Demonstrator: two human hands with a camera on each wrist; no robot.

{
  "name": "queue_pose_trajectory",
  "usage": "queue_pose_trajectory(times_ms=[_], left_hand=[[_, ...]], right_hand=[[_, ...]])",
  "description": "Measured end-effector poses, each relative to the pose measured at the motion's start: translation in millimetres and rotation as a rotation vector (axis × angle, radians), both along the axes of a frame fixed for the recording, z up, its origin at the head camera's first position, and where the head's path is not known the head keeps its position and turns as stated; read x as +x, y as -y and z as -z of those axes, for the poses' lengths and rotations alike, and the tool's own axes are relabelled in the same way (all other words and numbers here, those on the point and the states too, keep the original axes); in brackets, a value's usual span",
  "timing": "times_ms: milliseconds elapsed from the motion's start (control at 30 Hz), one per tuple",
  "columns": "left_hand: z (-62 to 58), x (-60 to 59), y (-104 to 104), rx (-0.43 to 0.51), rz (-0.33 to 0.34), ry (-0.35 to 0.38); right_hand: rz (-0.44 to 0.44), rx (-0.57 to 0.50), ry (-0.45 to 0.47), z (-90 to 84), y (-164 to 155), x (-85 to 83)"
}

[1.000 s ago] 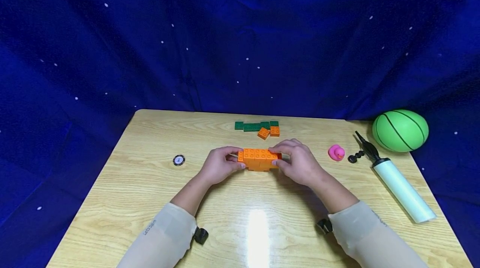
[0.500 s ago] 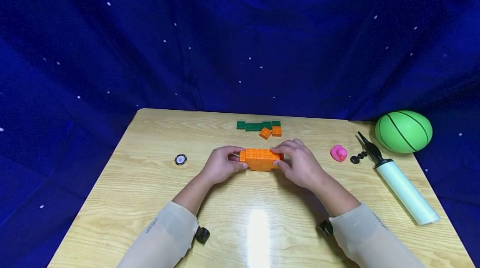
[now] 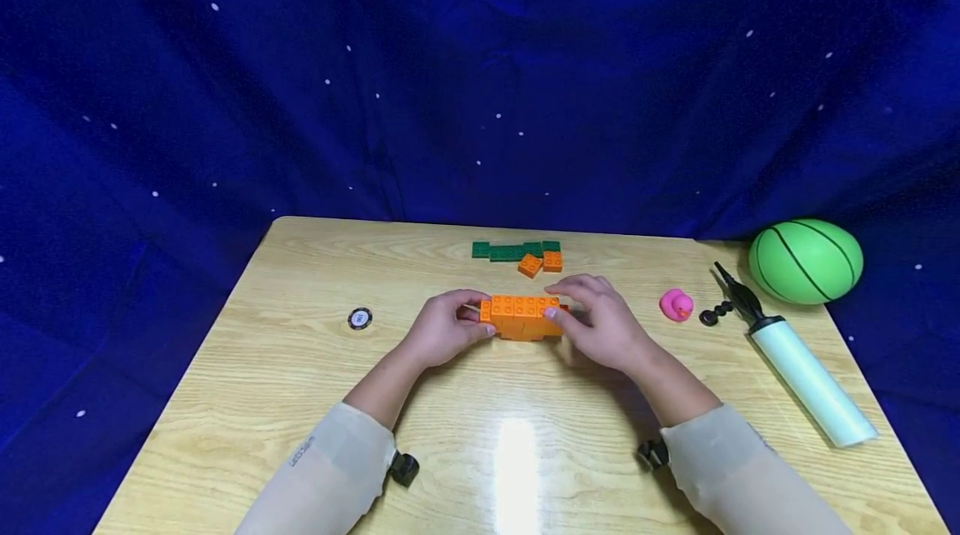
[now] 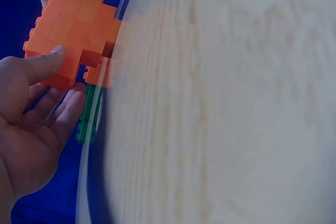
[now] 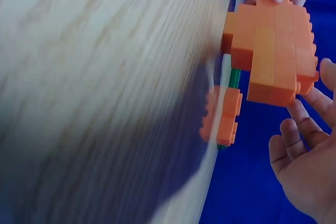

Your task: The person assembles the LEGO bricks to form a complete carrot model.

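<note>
A stepped block of joined orange toy bricks [image 3: 517, 318], studs facing up, is at the middle of the table in the head view. My left hand [image 3: 442, 331] grips its left end, thumb on the near face and fingers behind. In the left wrist view, that thumb lies flat on the orange bricks [image 4: 73, 19]. My right hand [image 3: 603, 322] is at the right end, its thumb over the near top edge and its index finger at the far edge. The right wrist view shows the right hand's [image 5: 310, 156] fingers loosely spread beside the bricks [image 5: 275, 51].
Behind the hands lie green bricks [image 3: 507, 253] and two loose orange bricks [image 3: 529, 266] [image 3: 552, 261]. A poker chip [image 3: 360, 318] lies left. On the right are a pink rubber duck [image 3: 677, 305], a small black beaded piece [image 3: 716, 313], a hand pump [image 3: 813, 381] and a green ball [image 3: 806, 261].
My right thumb has moved up from the near face to the top edge, and the right fingers have loosened from the bricks. The left hand keeps its grip in place.
</note>
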State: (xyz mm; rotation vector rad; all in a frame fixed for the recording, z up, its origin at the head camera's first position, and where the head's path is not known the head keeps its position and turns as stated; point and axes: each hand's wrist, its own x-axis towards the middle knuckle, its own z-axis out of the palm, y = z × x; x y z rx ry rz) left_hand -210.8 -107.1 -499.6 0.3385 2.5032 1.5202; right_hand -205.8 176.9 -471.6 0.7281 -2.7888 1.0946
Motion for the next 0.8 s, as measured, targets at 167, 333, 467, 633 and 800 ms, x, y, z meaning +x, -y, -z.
queue_pose_trajectory(times_ms=[167,333,467,633,800], left_hand=[[0.1,-0.4,0,0.003,-0.007,0.013],[0.2,-0.4,0,0.003,-0.006,0.017],[0.0,-0.6,-1,0.002,-0.001,0.003],[0.3,-1.1,-1,0.0,0.004,0.0],[0.9,0.3,1,0.005,0.003,-0.003]], right_hand=[[0.033,-0.037,0.009,2.2,-5,-10.1],[0.071,-0.057,0.028,4.3,-10,-22.2],[0.096,-0.065,0.044,6.8,-13,-30.5],[0.111,-0.046,0.046,10.1,-13,-38.2],[0.122,-0.03,0.049,17.2,-8,-44.2]])
